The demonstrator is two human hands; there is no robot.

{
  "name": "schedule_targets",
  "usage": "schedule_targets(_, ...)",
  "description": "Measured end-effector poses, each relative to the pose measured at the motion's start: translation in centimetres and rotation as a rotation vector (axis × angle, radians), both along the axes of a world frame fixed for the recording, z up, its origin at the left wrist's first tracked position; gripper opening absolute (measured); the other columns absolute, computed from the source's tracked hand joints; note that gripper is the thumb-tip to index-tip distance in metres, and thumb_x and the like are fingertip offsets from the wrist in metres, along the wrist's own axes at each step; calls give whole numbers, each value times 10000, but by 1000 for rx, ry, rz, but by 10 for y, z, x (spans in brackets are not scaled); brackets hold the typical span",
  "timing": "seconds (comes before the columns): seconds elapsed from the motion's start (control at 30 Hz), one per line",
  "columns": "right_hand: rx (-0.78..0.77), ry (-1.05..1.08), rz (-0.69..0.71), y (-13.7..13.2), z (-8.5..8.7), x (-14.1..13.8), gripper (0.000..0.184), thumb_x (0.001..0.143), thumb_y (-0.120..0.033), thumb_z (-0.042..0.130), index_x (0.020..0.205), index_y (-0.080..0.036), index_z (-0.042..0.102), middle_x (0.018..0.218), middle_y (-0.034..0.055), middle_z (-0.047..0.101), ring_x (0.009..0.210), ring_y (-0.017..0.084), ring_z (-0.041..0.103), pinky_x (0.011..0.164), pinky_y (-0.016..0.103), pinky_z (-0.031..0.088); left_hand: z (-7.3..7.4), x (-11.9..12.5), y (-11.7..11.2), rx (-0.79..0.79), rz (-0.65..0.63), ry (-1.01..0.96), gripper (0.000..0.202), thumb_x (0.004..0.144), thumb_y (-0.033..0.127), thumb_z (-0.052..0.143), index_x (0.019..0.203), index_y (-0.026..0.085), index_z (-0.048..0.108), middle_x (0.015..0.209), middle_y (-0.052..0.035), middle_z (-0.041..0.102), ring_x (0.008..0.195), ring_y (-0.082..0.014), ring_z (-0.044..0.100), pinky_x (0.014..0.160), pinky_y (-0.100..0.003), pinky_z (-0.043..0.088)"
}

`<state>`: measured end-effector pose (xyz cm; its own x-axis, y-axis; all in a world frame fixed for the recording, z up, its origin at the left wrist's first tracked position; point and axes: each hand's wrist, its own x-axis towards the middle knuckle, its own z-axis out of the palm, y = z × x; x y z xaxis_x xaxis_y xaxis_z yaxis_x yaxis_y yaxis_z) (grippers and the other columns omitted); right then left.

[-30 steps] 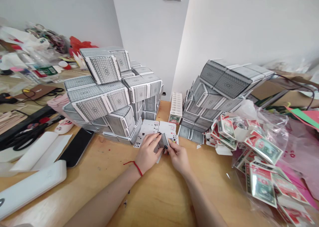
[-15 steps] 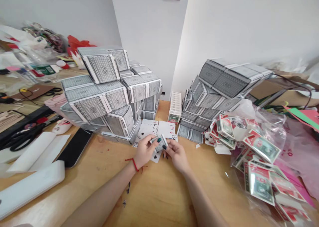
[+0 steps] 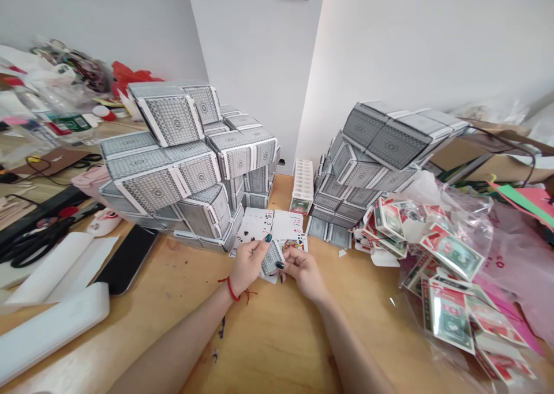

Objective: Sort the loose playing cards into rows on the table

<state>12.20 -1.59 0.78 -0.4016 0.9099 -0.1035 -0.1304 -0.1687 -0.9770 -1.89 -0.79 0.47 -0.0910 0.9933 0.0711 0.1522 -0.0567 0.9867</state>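
Note:
Playing cards (image 3: 272,259), backs with a grey pattern toward me, are held between my two hands low over the table. My left hand (image 3: 248,267), with a red string bracelet at the wrist, is closed round their left side, its thumb along the top. From the right, my right hand (image 3: 308,276) pinches their lower right edge between thumb and fingers. How many cards are held I cannot tell. Beneath and just behind lie face-up cards in a left group (image 3: 255,224) and a right group (image 3: 288,222), with a picture card (image 3: 294,244) beside my right fingers.
Stacks of grey card-patterned boxes rise at left (image 3: 167,172) and right (image 3: 381,146), with a row of small card boxes (image 3: 302,187) between. Red-green card boxes (image 3: 452,313) lie on plastic at right. A black phone-like slab (image 3: 132,258), scissors (image 3: 32,247) and a white bar (image 3: 56,330) lie left.
The held cards have turned to stand more upright and sit slightly lower. The picture card beside my right hand now shows more. The view has shifted slightly.

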Motion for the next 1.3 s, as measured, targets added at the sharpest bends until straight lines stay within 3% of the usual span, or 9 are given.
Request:
schedule_targets(0.1, -3, 45, -24, 1, -1, 0, 260, 660, -422, 636, 639, -181, 540, 526, -8, 601, 443, 113, 493, 485, 244, 405, -4, -2, 0, -17, 5, -47, 490, 753, 475, 476, 407, 163, 323, 352, 52, 320, 348, -54, 295, 354, -194, 226)
schedule_targets(0.17, -10, 103, -106, 4, -3, 3, 239, 674, -396, 635, 674, -168, 564, 560, -3, 620, 441, 102, 500, 498, 239, 411, -7, -5, 0, -23, -16, -134, 481, 789, 471, 422, 428, 153, 420, 339, 35, 389, 332, -67, 350, 359, -200, 264)
schedule_targets(0.27, -54, 238, -335, 12, -9, 14, 222, 675, -359, 647, 668, -153, 565, 636, 20, 652, 456, 83, 508, 514, 225, 422, -8, -7, 0, 13, -79, -267, 434, 818, 440, 384, 612, 119, 590, 393, 5, 496, 370, -85, 433, 399, -206, 331)
schedule_targets(0.4, -154, 340, -624, 25, -17, 35, 241, 611, -307, 704, 637, -164, 511, 669, 32, 668, 462, 76, 518, 484, 208, 430, -3, -7, -3, 28, -139, -234, 372, 802, 404, 441, 686, 103, 626, 422, 4, 516, 402, -81, 454, 433, -202, 357)
schedule_targets(0.77, -195, 176, -841, 29, -23, 39, 299, 658, -441, 629, 691, -156, 543, 539, 41, 638, 421, 150, 566, 396, 273, 458, 1, -5, -10, 7, -219, -82, 351, 796, 388, 458, 638, 115, 613, 414, 13, 504, 405, -81, 460, 455, -202, 387)
schedule_targets(0.93, -209, 116, -844, 29, -22, 38, 322, 645, -458, 628, 656, -146, 547, 510, 52, 634, 379, 162, 553, 333, 274, 417, -2, -7, -12, 79, -239, 56, 371, 817, 361, 431, 587, 128, 604, 415, 5, 514, 404, -82, 465, 453, -199, 391)
schedule_targets(1.1, -181, 135, -771, 29, -20, 37, 290, 605, -360, 666, 757, -128, 584, 710, 81, 685, 436, 151, 576, 409, 279, 462, 2, -5, -16, 254, -279, 276, 430, 833, 299, 398, 439, 158, 495, 453, -21, 551, 497, -102, 526, 516, -210, 393)
schedule_targets(1.3, -110, 80, -730, 29, -18, 37, 324, 619, -368, 649, 836, -133, 597, 804, 77, 680, 432, 121, 544, 419, 265, 444, 3, -3, -17, 398, -316, 441, 409, 834, 270, 364, 443, 171, 432, 420, 1, 465, 442, -89, 448, 476, -218, 329)
